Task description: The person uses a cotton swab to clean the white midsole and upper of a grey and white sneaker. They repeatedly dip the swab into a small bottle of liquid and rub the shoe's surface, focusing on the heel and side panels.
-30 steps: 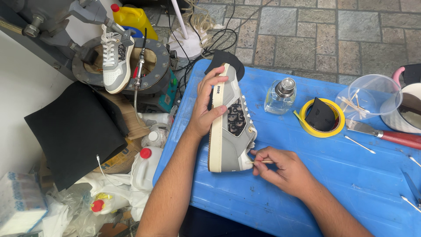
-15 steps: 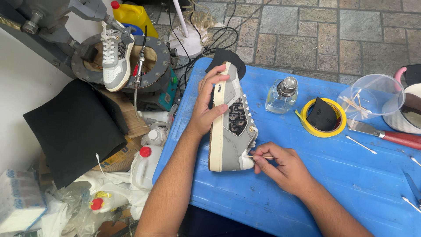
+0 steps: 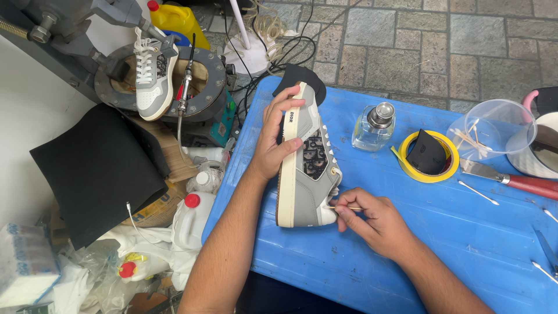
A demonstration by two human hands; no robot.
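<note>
A grey and white sneaker (image 3: 307,168) with a dark patterned side panel stands on its edge on the blue table (image 3: 453,232), cream sole facing left. My left hand (image 3: 272,142) grips it around the heel and sole. My right hand (image 3: 372,221) pinches a thin wooden swab stick (image 3: 344,207), whose tip touches the white toe area near the laces.
On the table: a glass bottle (image 3: 372,128), a yellow tape roll (image 3: 425,157) with a black piece inside, a clear plastic cup (image 3: 491,128) of swabs, a red-handled knife (image 3: 511,180), loose swabs. Left of the table: the matching sneaker (image 3: 152,78) on a grey machine, black sheet (image 3: 96,168), jugs, clutter.
My right hand shifted slightly up and left, bringing the stick tip against the shoe's toe. The shoe and left hand stay nearly still.
</note>
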